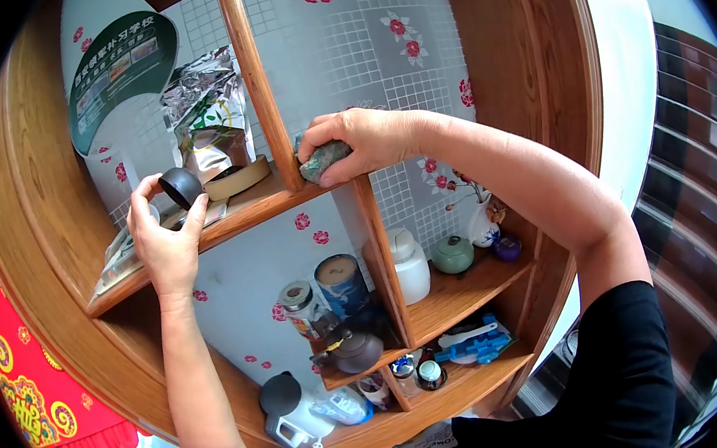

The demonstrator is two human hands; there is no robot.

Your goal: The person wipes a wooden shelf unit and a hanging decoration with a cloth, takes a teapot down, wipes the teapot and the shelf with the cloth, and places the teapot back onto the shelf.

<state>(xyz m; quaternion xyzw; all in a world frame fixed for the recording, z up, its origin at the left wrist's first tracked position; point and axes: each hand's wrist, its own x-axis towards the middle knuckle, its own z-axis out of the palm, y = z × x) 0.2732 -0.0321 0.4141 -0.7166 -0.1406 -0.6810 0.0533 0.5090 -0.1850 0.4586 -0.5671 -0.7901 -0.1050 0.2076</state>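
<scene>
Q. State of the hands?
A. Both were occupied. The left hand (166,245) held a small black cup (182,188) between thumb and spread fingers. The right hand (368,142) was closed around a bunched cloth (326,160).

Q. Where did the cloth lie?
A. At the foot of the wooden upright (256,79), on its right side, low by the front of the upper shelf (243,214). The right hand had it in its grip; the left hand was well apart, across the upright. Crumpled, the cloth showed no clear long axis. The shelf edge climbed from lower left to upper right.

Q. And the cup?
A. Left of the upright, above the same shelf, just beside a tan ring (238,182). Contact between the two could not be confirmed.

Q. Appearance?
A. The cloth was grey-green, mottled and folded, partly hidden by fingers. The cup was dark, smooth and round, held tilted.

Q. Further out?
A. A silver pouch (206,118) stood behind the ring. Below, on lower shelving, were a white jar (411,275), a green lidded pot (452,254) and a dark teapot (357,352).
</scene>
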